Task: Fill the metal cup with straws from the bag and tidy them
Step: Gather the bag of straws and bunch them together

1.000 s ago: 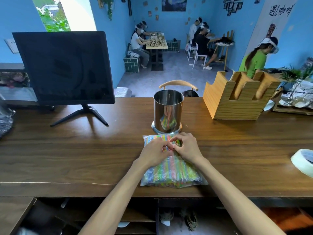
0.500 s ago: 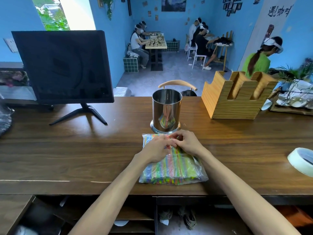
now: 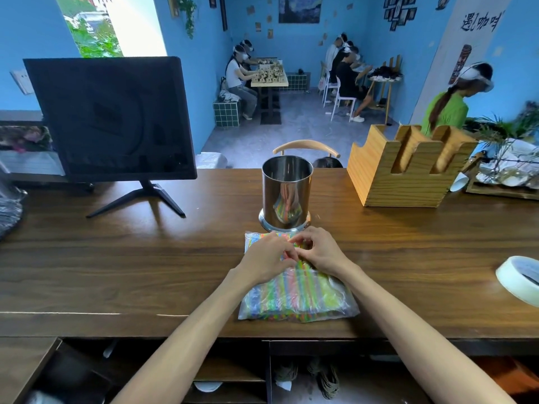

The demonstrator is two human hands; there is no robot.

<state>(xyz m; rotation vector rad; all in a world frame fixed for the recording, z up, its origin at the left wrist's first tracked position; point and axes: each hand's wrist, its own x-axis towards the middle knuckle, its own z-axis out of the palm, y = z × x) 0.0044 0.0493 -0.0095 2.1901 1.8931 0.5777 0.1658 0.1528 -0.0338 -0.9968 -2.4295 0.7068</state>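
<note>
Bag: thin clear plastic, slippery, limp; straws inside light. Left hand, right hand both pinch its far end, near metal cup. Best hold: that end.

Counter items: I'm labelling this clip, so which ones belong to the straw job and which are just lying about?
In the job:
metal cup, upright
bag of straws, lying flat
left hand and right hand, pinching the bag's far end

Lying about:
monitor
wooden holder
tape roll
tray of glassware
</note>
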